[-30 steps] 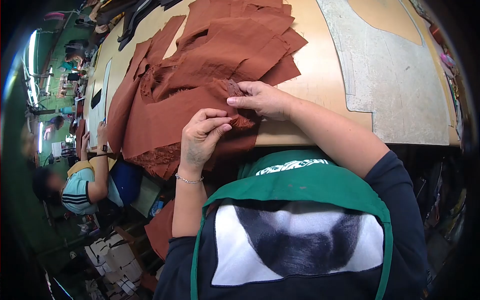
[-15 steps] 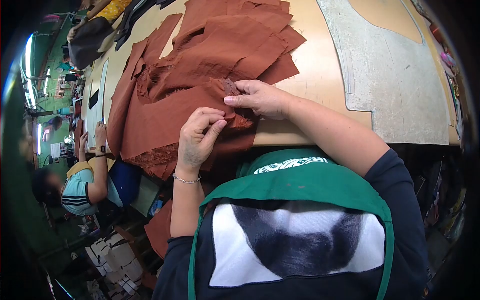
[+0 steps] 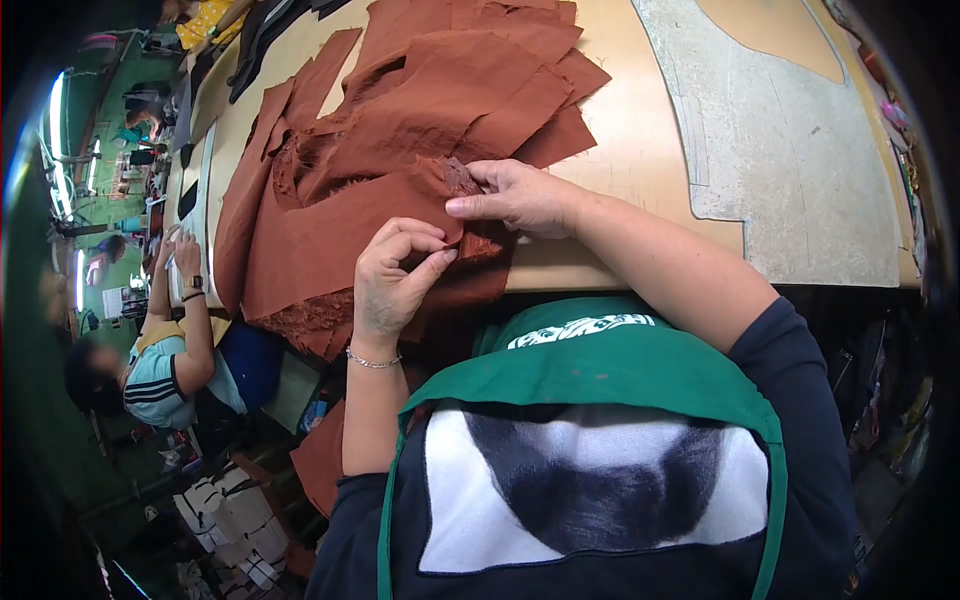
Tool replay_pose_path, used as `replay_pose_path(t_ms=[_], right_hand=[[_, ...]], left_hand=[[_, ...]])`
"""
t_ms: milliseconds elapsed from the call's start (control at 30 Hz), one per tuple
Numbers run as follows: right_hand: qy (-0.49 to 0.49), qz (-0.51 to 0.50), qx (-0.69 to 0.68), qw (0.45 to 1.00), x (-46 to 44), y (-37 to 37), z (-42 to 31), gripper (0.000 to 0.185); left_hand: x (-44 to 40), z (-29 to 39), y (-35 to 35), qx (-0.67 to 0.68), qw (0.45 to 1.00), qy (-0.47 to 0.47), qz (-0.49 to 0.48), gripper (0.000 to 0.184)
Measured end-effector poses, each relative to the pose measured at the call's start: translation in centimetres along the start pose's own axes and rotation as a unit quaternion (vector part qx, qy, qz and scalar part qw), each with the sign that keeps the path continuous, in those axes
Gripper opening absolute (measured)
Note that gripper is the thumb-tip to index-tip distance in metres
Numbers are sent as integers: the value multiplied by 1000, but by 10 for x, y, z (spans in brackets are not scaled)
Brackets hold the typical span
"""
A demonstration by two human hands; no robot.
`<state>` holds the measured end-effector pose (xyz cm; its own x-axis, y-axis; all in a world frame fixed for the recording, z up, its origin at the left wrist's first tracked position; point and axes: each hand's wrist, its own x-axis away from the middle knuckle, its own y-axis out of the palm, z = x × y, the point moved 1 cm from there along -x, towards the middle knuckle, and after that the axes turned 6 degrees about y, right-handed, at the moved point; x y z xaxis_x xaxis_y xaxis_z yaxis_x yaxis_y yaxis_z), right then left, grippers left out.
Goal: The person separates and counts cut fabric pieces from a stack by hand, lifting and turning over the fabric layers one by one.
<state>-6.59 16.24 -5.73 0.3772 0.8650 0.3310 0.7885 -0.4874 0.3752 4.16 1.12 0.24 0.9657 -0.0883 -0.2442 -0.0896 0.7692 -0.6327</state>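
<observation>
Rust-red fabric pieces (image 3: 350,225) lie in a layered heap on the table, with frayed edges at the near side. With thumb and forefinger pinched together, my left hand (image 3: 398,278) grips a fold of this fabric at its near right part. My right hand (image 3: 520,198) holds the fabric's frayed corner between thumb and fingers, just above and to the right of my left hand. Some of the right fingers are hidden behind the cloth. A darker, greyish patch of the cloth (image 3: 460,177) shows beside my right fingertips.
A large grey pattern sheet (image 3: 790,150) lies on the tan table (image 3: 640,190) at the right. Dark cloth (image 3: 262,45) is at the far left end. Another person (image 3: 170,370) works at the table's left side. White bundles (image 3: 235,515) sit below left.
My hands stay nearly in place, with the left pinch shifting slightly on the fabric. The person at left has moved their hands a little. Dark material at the far left was drawn away.
</observation>
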Motion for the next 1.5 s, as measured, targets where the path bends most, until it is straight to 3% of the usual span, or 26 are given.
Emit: replay_pose_path(t_ms=[100, 200, 400, 500, 600, 700, 800, 900, 1000, 1200, 1300, 1500], right_hand=[[-69, -21, -19, 997, 1, 2, 1, 39], [-69, -33, -25, 997, 0, 2, 3, 51], [-28, -28, 9, 999, 7, 3, -4, 52], [-37, -24, -13, 999, 1, 2, 1, 52], [-113, -5, 47, 992, -7, -1, 10, 52], [-124, 4, 75, 989, -5, 1, 8, 53], [-126, 39, 109, 985, 8, 6, -3, 54], [-23, 34, 170, 985, 14, 8, -12, 48], [-152, 62, 185, 969, 0, 8, 5, 50], [-148, 74, 245, 955, 6, 7, 2, 45], [-119, 61, 212, 968, 5, 7, 2, 45], [-177, 62, 196, 963, -5, 5, 11, 54]], left_hand=[[1, -1, -2, 17, 1000, 4, -1, 9], [2, -2, -3, 20, 1000, 3, 5, 12], [4, -5, -4, 44, 999, 14, 4, 13], [6, -2, -4, 79, 996, -26, -30, 15], [5, -2, -3, 78, 997, 0, -15, 19], [5, -9, 2, 109, 991, -62, 44, 23], [-1, 1, 8, 116, 974, -183, 69, 28], [-9, 7, 12, 3, 983, -180, 44, 31], [-15, 12, 15, -62, 982, -174, 46, 32], [-15, 11, 19, -68, 984, -155, 53, 26], [-15, 15, 19, -56, 986, -147, 51, 22], [-11, 12, 22, -16, 988, -133, 73, 16]])
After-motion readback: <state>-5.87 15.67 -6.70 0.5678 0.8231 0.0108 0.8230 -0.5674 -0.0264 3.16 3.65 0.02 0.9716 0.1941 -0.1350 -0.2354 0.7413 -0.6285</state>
